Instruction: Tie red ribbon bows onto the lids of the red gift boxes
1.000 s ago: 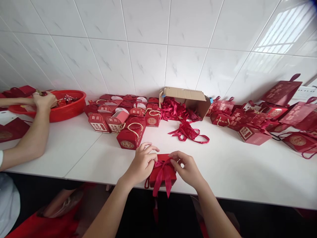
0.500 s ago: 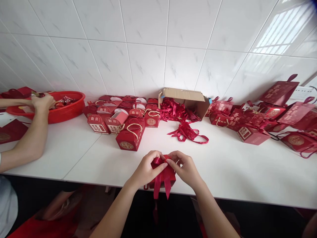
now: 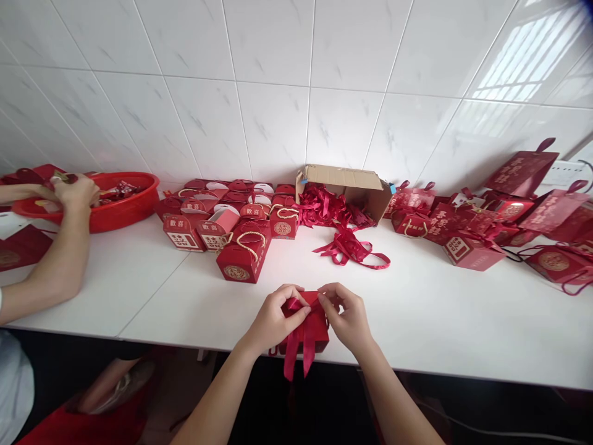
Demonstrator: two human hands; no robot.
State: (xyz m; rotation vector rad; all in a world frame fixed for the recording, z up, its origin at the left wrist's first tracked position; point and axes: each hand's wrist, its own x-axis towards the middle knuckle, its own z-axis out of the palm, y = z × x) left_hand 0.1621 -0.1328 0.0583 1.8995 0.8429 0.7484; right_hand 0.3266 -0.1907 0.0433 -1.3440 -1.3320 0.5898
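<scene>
A small red gift box (image 3: 319, 337) sits at the front edge of the white table, between my two hands. Over its front hang two tails of a dark pink satin ribbon (image 3: 291, 352). My left hand (image 3: 280, 315) pinches the ribbon's loop between thumb and fingers at the top of the box. On the other side, my right hand (image 3: 345, 312) is closed in a pinch at the box's upper right, on a bit of the same ribbon. The exact fold under the fingertips is partly hidden.
Ahead lies a loose heap of ribbons (image 3: 349, 247) before a cardboard box (image 3: 370, 179) full of more. Several red gift boxes (image 3: 243, 253) stand left of it, others (image 3: 475, 250) right. At far left, a co-worker's hands (image 3: 76, 191) work over a red basin (image 3: 125, 213).
My right hand has moved slightly right, away from my left, uncovering more of the box top. The ribbon tails have shifted a little left. The co-worker's hands have drawn closer together.
</scene>
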